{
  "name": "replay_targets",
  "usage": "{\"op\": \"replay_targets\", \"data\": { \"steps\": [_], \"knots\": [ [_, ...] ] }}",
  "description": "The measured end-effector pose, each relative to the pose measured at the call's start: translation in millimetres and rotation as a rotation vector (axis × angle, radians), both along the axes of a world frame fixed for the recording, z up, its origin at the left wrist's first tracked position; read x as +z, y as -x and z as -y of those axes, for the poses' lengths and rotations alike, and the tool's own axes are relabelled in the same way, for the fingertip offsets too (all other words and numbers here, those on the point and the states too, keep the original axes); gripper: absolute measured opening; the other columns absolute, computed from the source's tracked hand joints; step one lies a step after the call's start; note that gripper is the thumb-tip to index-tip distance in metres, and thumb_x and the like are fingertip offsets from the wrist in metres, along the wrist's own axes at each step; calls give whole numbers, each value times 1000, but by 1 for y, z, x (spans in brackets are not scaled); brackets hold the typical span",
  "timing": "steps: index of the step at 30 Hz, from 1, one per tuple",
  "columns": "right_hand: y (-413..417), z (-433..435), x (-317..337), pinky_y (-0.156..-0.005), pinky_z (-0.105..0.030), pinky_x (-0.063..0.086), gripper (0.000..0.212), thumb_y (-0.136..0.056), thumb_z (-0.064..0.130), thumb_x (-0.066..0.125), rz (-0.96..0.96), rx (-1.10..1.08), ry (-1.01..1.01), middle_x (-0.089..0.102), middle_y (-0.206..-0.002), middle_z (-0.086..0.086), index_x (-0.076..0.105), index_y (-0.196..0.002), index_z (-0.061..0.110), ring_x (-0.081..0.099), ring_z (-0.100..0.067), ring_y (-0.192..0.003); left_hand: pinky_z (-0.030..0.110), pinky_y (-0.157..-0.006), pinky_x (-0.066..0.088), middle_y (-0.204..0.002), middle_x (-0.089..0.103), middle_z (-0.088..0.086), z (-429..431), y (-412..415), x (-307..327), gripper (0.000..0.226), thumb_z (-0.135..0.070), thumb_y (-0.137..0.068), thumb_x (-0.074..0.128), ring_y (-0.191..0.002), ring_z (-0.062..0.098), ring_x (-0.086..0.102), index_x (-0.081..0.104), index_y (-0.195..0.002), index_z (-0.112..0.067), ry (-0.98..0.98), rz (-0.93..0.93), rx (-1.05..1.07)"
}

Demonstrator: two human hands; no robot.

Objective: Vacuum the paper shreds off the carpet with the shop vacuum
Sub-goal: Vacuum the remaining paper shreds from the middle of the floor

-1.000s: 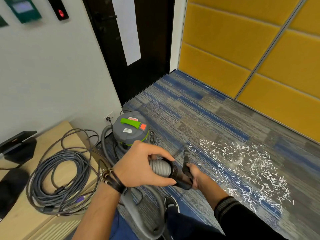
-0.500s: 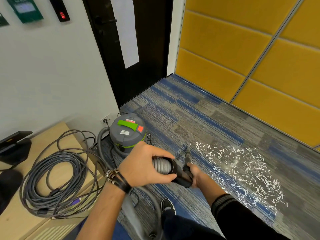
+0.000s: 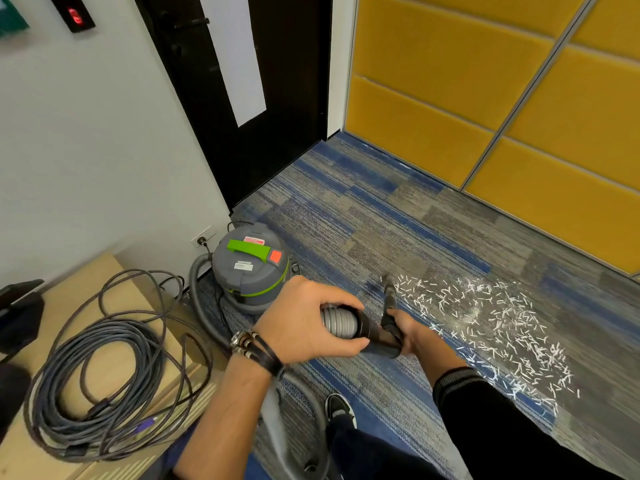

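Item: my left hand (image 3: 304, 323), grip clenched around the ribbed grey hose (image 3: 337, 320) where it enters the black nozzle (image 3: 388, 306). Item: my right hand (image 3: 407, 327), grip grasping that nozzle from the right; its narrow tip points far, toward the carpet (image 3: 346, 220). Item: paper shreds (image 3: 495, 323), scattered white on the carpet right of the nozzle tip. Item: shop vacuum (image 3: 251, 266), grey and green, standing left by the wall. Item: coiled cable (image 3: 93, 372) on the table (image 3: 79, 282), near left.

light: bright, even, soft shadows | blur: slight motion softness | distortion: wide-angle bowing at edges
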State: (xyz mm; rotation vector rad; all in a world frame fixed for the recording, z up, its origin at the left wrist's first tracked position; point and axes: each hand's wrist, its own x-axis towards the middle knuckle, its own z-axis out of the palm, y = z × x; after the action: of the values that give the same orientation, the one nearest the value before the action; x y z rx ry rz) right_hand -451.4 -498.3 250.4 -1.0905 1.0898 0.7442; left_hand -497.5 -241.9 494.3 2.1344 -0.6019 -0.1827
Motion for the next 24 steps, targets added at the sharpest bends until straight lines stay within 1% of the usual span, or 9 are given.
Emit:
{"op": "replay_targets", "data": {
  "steps": [2, 7, 10, 12, 13, 15, 18, 22, 24],
  "knots": [
    [5, -12, -1, -63, -35, 58, 40, -103, 44, 40, 15, -13, -69, 62, -103, -17, 45, -121, 8, 62, -29, -75, 14, -78, 53, -87, 79, -16, -5, -5, 9, 37, -32, -65, 98, -81, -5, 72, 84, -98, -25, 5, 7, -28],
    [43, -50, -11, -78, -38, 54, 48, -101, 47, 39, 12, -191, -223, 54, -111, -18, 46, -129, 9, 59, -29, -82, 9, -77, 50, -87, 77, -23, -26, -3, 37, 39, -28, -63, 101, -82, -4, 72, 84, -98, -24, 13, -14, -130],
    [67, -56, -3, -92, -44, 50, 50, -99, 52, 37, -19, -247, -245, 52, -115, -19, 49, -120, 8, 57, -32, -96, 18, -75, 55, -87, 77, -22, -32, 2, 48, 39, -28, -64, 102, -83, 0, 73, 84, -98, -24, 23, -31, -145],
    [84, -53, 4, -81, -43, 54, 48, -99, 51, 36, -34, -265, -275, 53, -111, -19, 50, -115, 8, 58, -33, -92, 33, -77, 59, -89, 79, -16, -37, 9, 53, 40, -28, -64, 101, -85, 5, 75, 83, -99, -23, 35, -52, -147],
    [94, -51, 5, -74, -42, 56, 48, -100, 51, 35, -39, -276, -280, 54, -108, -18, 51, -113, 8, 59, -33, -87, 37, -78, 59, -89, 79, -15, -38, 13, 55, 40, -28, -64, 101, -85, 6, 75, 83, -99, -23, 36, -64, -150],
    [115, -47, 4, -71, -41, 55, 48, -101, 51, 34, -44, -291, -299, 53, -109, -17, 50, -115, 9, 58, -32, -86, 40, -80, 60, -89, 79, -14, -35, 24, 58, 40, -30, -64, 101, -86, 7, 75, 83, -99, -23, 30, -88, -168],
    [141, -39, 6, -72, -41, 55, 46, -101, 50, 36, -46, -280, -304, 51, -116, -17, 50, -120, 9, 58, -32, -92, 33, -82, 60, -93, 79, -13, -24, 49, 61, 42, -32, -65, 100, -91, 5, 75, 83, -102, -27, 16, -88, -204],
    [142, -31, 22, -52, -42, 57, 50, -104, 41, 36, 36, -276, -286, 53, -113, -23, 46, -134, 3, 61, -35, -82, 17, -79, 56, -89, 79, -18, -18, 71, 64, 36, -25, -66, 100, -87, -1, 75, 84, -99, -25, 54, 42, -161],
    [134, -27, 30, -57, -46, 59, 53, -104, 38, 39, 76, -271, -263, 56, -113, -24, 45, -140, 1, 63, -36, -84, 13, -76, 54, -86, 78, -19, -15, 76, 67, 34, -24, -66, 99, -84, -1, 74, 84, -96, -23, 77, 110, -132]
  ]
}}
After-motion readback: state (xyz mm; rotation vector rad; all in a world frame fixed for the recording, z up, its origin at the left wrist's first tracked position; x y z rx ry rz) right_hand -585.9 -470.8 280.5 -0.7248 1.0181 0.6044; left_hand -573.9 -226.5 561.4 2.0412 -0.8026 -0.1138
